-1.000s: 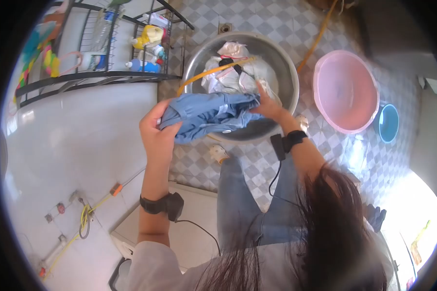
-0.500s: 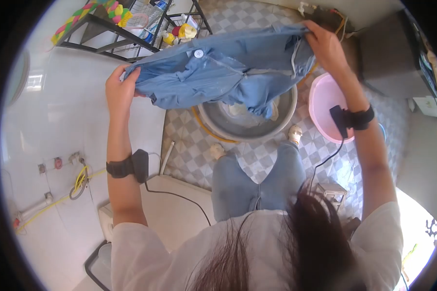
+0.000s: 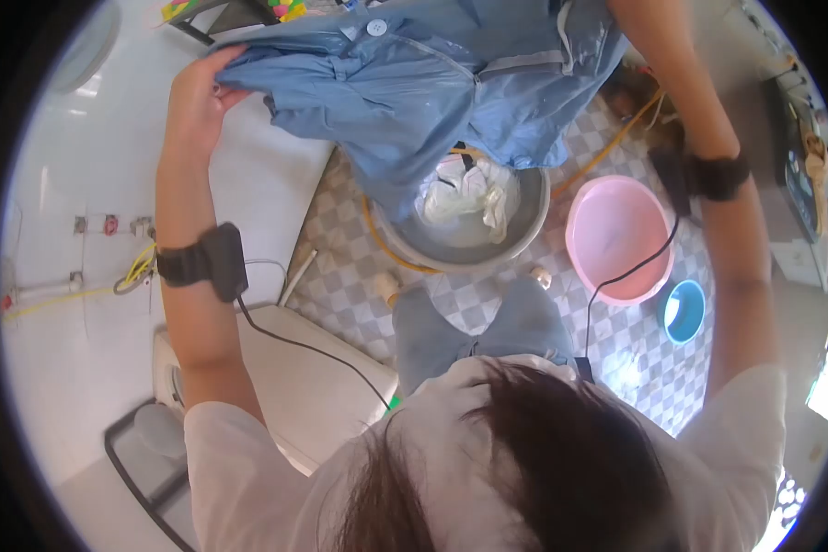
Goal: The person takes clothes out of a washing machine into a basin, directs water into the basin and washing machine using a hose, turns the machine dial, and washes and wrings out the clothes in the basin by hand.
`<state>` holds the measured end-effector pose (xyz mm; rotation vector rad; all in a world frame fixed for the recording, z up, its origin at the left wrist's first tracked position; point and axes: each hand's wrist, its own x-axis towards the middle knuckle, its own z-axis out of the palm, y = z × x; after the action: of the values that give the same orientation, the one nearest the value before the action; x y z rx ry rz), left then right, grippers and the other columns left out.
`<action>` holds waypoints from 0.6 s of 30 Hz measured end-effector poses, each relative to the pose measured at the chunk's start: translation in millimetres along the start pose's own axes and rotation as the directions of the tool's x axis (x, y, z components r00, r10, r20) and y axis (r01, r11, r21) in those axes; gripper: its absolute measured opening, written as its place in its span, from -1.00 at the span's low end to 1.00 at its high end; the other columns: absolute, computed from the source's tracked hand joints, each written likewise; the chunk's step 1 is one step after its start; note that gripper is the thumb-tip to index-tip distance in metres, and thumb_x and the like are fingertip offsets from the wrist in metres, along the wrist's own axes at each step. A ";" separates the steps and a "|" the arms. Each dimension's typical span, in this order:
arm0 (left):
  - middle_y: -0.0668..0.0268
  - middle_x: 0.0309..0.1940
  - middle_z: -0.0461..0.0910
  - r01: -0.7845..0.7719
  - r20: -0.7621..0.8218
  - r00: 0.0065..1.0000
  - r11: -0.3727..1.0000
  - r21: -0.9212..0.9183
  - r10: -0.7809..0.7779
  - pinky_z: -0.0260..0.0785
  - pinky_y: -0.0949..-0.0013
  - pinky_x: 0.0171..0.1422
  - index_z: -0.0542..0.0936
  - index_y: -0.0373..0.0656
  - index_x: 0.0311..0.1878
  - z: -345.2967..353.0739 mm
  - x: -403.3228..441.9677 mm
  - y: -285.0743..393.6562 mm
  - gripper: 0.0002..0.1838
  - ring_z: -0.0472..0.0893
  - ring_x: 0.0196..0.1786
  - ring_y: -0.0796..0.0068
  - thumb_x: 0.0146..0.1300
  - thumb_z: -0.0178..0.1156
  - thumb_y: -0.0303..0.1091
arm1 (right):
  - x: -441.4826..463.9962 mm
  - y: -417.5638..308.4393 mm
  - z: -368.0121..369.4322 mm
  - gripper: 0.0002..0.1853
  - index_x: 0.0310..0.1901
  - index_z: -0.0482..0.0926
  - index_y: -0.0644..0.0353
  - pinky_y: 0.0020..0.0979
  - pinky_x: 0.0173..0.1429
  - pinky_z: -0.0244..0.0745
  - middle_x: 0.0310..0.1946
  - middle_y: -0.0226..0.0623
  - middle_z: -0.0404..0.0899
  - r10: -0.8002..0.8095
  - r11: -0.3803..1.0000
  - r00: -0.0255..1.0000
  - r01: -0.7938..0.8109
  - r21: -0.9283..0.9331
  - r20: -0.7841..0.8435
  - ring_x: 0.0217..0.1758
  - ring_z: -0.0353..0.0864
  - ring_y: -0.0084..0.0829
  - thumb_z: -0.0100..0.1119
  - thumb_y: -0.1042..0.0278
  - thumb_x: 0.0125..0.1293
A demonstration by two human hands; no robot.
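Observation:
A wet blue garment (image 3: 405,83) with a white button hangs spread open across the top of the view. My left hand (image 3: 202,101) is closed on its left edge. At the garment's upper right, my right arm (image 3: 699,110) reaches up to the frame's top edge, and the hand at its end is cut off from view. Under the garment on the floor stands a metal basin (image 3: 524,221), partly hidden by the cloth. White wet clothes (image 3: 469,193) lie in water inside it.
To the right of the metal basin are a pink basin (image 3: 621,239) and a small blue bucket (image 3: 682,313). An orange hose (image 3: 607,152) runs over the tiled floor. A white-topped box (image 3: 313,386) stands at lower left. Black cables hang from both wrist straps.
The blue garment has been raised and spread out from a bunched state over the basin. Both hands have moved up and apart, and my right hand has left the view.

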<state>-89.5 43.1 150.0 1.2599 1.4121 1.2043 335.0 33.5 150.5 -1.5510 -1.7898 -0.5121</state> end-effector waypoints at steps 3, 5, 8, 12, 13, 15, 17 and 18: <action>0.15 -0.15 0.59 0.003 0.013 1.000 1.000 0.022 -0.004 0.55 0.30 -0.07 0.54 -0.39 -0.07 3.4 -11.7 17.9 -0.70 0.62 -0.16 0.34 0.23 0.14 -0.36 | 29.2 36.1 1.0 -0.82 -0.40 0.56 0.25 -0.07 -0.19 0.45 -0.41 0.06 0.56 -0.301 0.950 0.945 0.309 -0.046 0.125 -0.30 0.55 0.08 0.03 0.33 0.17; 0.12 -0.15 0.58 -0.042 -0.022 0.999 0.993 0.109 0.045 0.57 0.31 -0.10 0.53 -0.42 -0.06 -0.4 -15.2 30.5 -0.69 0.62 -0.16 0.30 0.23 0.12 -0.37 | 33.9 22.0 -21.3 -0.84 -0.43 0.59 0.24 -0.07 -0.21 0.45 -0.40 0.05 0.57 -0.091 0.995 0.993 0.089 0.040 0.070 -0.30 0.57 0.06 0.07 0.35 0.13; 0.01 -0.18 0.59 -0.021 -0.009 1.000 0.992 0.125 0.023 0.60 0.30 -0.05 0.49 -0.48 -0.05 -16.4 -27.1 32.5 -0.68 0.65 -0.15 0.21 0.28 0.10 -0.37 | 26.5 24.7 -27.9 -0.84 -0.40 0.60 0.24 -0.13 -0.22 0.48 -0.42 0.03 0.58 -0.153 0.952 0.935 0.226 -0.204 0.320 -0.32 0.57 0.03 0.11 0.34 0.12; -0.02 -0.13 0.57 0.039 0.128 0.990 0.978 0.204 -0.066 0.59 0.28 -0.01 0.45 -0.51 -0.03 -2.3 -33.7 42.5 -0.69 0.64 -0.12 0.17 0.31 0.06 -0.40 | 24.6 70.4 -3.6 -0.79 -0.17 0.54 0.31 -0.23 -0.23 0.53 -0.37 -0.03 0.61 -0.151 0.980 0.931 0.185 -0.074 0.332 -0.33 0.64 -0.15 0.00 0.38 0.27; 0.01 -0.13 0.57 0.041 0.129 0.990 0.993 0.109 -0.055 0.58 0.24 0.02 0.44 -0.50 -0.03 -9.6 -27.4 35.5 -0.71 0.63 -0.08 0.17 0.30 0.05 -0.43 | 12.2 72.9 5.7 -0.79 -0.35 0.54 0.35 -0.21 -0.32 0.55 -0.45 -0.04 0.61 -0.373 0.858 0.896 0.432 -0.278 0.241 -0.44 0.65 -0.15 -0.02 0.37 0.25; 0.07 -0.09 0.56 0.130 0.169 0.979 0.985 -0.116 -0.110 0.51 0.20 0.13 0.43 -0.45 -0.01 -11.0 -14.1 17.3 -0.74 0.61 -0.05 0.18 0.29 0.04 -0.48 | 1.9 48.2 -11.0 -0.81 -0.37 0.57 0.31 -0.23 -0.39 0.55 -0.50 -0.17 0.60 -0.069 0.970 0.925 -0.025 0.243 0.374 -0.59 0.60 -0.25 -0.05 0.46 0.24; 0.12 -0.07 0.55 0.291 0.114 0.956 0.914 -0.284 -0.269 0.50 0.20 0.11 0.43 -0.38 0.03 0.3 -9.3 1.9 -0.73 0.60 -0.07 0.23 0.29 0.06 -0.48 | 2.3 41.9 -15.4 -0.81 -0.37 0.57 0.30 -0.24 -0.40 0.54 -0.52 -0.21 0.59 0.011 0.896 0.906 -0.197 0.398 0.424 -0.63 0.58 -0.29 -0.08 0.49 0.24; 0.18 -0.05 0.55 0.429 0.092 0.895 0.786 -0.445 -0.437 0.49 0.20 0.08 0.43 -0.30 0.07 11.2 -11.4 -2.6 -0.71 0.60 -0.10 0.28 0.29 0.07 -0.48 | -1.4 46.1 -12.0 -0.81 -0.31 0.57 0.28 -0.31 -0.38 0.53 -0.50 -0.25 0.57 0.125 0.833 0.870 -0.354 0.426 0.478 -0.58 0.57 -0.37 -0.09 0.51 0.24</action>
<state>-77.6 33.0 145.7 0.5554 1.2399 1.1291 382.7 33.6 150.7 -1.5491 -1.7978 0.4450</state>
